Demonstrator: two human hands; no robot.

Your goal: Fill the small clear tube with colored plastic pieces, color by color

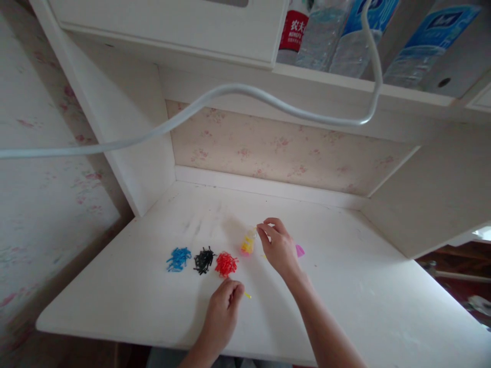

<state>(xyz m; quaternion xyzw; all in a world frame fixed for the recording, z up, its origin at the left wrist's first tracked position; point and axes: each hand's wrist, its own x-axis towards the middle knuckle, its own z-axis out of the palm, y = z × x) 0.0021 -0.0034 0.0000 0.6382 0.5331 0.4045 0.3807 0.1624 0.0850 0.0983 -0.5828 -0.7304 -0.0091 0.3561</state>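
Observation:
My left hand (pixel 226 304) is closed near the front of the desk, with a thin yellow rubber band (pixel 247 295) poking out from its fingers. Over the mouth of a small clear bottle (pixel 249 241), my right hand (pixel 276 243) pinches a tiny yellow strand. Yellow bands show through the bottle's wall, and its bottom end looks pink. Left of the bottle lie three loose piles of small rubber bands: red (pixel 226 264), black (pixel 204 260) and blue (pixel 178 259). A pink piece (pixel 299 250), perhaps a lid, is partly hidden behind my right hand.
The white desk (pixel 356 286) has a raised back strip and side panels. A pale cable (pixel 238 91) hangs across the view above the hands. Plastic bottles (pixel 326 36) stand on the shelf overhead. Flowered wallpaper (pixel 38 204) covers the wall at left.

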